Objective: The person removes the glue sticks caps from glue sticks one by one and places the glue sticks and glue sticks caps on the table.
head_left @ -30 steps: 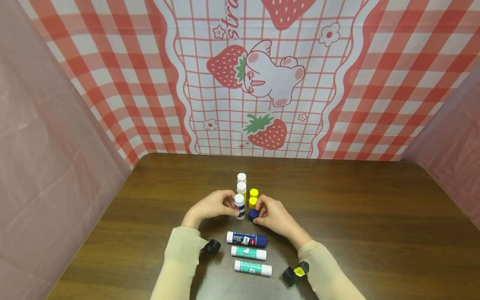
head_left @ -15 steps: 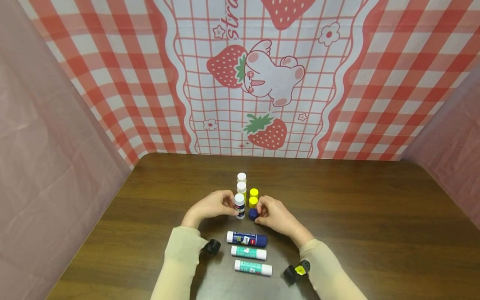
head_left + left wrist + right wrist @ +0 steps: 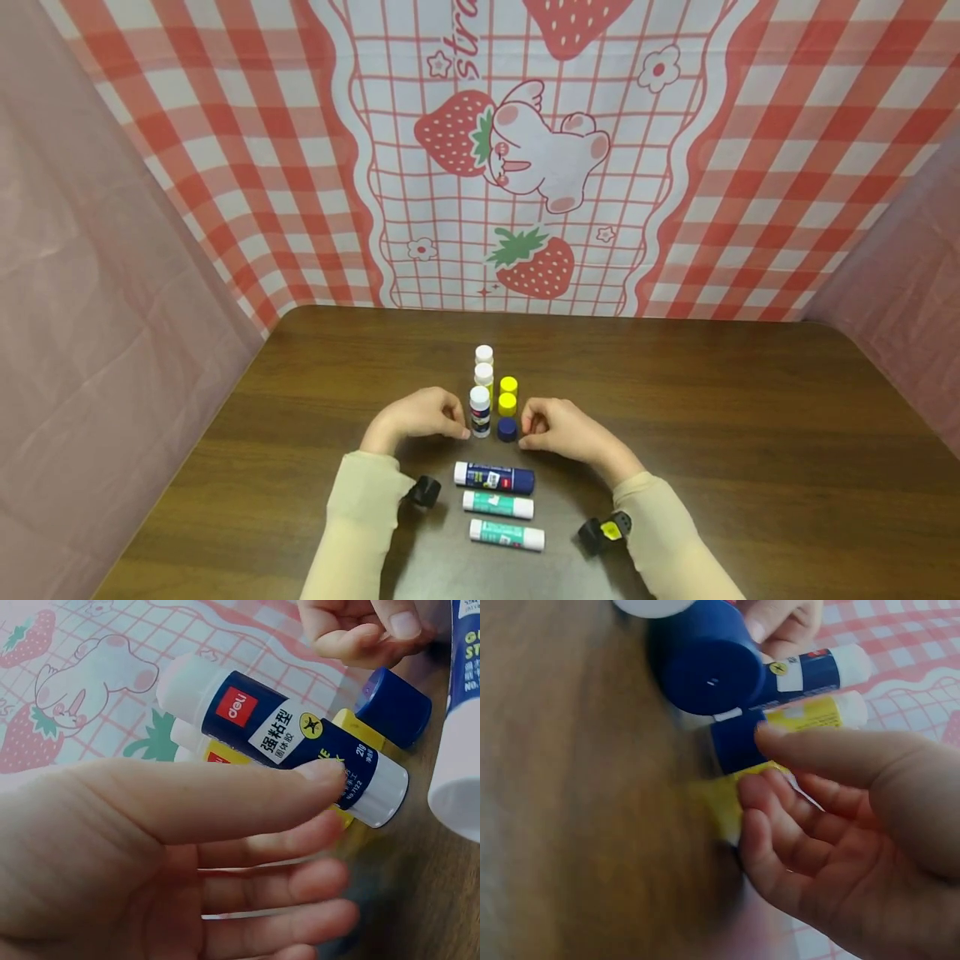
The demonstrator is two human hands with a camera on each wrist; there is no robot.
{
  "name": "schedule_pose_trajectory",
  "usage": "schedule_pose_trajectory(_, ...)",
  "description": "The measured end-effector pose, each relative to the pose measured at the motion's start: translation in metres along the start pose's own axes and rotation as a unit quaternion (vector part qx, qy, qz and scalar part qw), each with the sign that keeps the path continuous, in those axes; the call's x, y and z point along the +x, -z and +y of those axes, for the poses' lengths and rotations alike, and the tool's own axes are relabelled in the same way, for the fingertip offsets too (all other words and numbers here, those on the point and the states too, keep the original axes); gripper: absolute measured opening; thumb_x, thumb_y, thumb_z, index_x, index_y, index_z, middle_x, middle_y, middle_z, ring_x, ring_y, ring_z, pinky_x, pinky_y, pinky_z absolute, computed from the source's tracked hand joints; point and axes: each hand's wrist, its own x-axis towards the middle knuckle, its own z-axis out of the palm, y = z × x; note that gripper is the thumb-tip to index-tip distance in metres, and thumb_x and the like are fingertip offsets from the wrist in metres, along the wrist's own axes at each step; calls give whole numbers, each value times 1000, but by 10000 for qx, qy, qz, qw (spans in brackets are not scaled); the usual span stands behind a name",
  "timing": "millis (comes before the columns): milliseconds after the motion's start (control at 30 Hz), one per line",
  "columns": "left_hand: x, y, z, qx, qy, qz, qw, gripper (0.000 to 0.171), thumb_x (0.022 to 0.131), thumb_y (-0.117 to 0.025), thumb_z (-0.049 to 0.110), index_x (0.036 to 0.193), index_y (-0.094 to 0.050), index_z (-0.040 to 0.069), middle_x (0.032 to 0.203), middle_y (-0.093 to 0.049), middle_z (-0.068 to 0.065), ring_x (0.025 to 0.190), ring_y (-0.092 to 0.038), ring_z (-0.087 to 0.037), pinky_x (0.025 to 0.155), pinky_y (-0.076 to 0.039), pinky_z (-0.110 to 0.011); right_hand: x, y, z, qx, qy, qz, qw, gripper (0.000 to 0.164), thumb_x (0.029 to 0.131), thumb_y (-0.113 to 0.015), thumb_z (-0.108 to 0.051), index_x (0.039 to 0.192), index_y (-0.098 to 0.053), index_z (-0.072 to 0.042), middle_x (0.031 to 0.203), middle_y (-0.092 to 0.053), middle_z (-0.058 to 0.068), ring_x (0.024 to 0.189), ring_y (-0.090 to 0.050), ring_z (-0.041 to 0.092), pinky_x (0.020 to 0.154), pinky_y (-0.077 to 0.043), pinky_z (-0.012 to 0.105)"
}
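Blue cap [image 3: 507, 429] beside upright glue stick [image 3: 480, 421], lower mid-frame: best nudged lightly, with left hand [image 3: 423, 414] and right hand [image 3: 564, 428] empty.

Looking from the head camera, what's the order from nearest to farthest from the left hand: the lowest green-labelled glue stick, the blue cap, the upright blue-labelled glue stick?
1. Upright blue-labelled glue stick: just right of the left hand.
2. Blue cap: farther right, beyond that stick.
3. Lowest green-labelled glue stick: lying well below, toward the picture's bottom edge.
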Motion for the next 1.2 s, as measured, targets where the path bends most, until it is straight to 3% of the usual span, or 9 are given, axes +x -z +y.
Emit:
schedule_pose_trajectory(300,-2,-3,3,-132,-45,-664,9977,13,76,-72,24,77,-68,11,69,-61,5,63,-49,-8,59,-41,-23,-6,6,-7,40,-216,-1212,9924,27,70,-77,-31,81,-61,-12,70,-59,-4,63,-53,9,58,-45,23)
schedule_pose_trajectory(467,-2,-6,6,-184,-135,-919,9955,15,73,-75,23,78,-68,11,70,-61,6,62,-48,-6,59,-40,-21,-7,4,-12,-193,-272,-1492,9882,31,66,-80,-30,82,-60,-13,73,-58,-4,67,-53,9,62,-45,24)
schedule_pose_trajectory(733,-1,-11,12,-54,-130,-992,9950,12,71,-76,24,71,-68,14,65,-61,9,60,-45,-5,56,-36,-20,-8,-1,-20,-777,-175,-1544,9848,28,64,-81,-30,79,-61,-16,69,-56,-6,62,-49,5,58,-42,21)
schedule_pose_trajectory(1200,-1,-13,17,-64,-8,-1142,9934,16,69,-78,23,73,-67,12,66,-59,9,59,-43,-5,54,-33,-19,-6,-2,-17,-717,-165,-1189,9902,20,69,-76,-30,76,-63,-17,67,-58,-9,60,-52,6,55,-44,23)
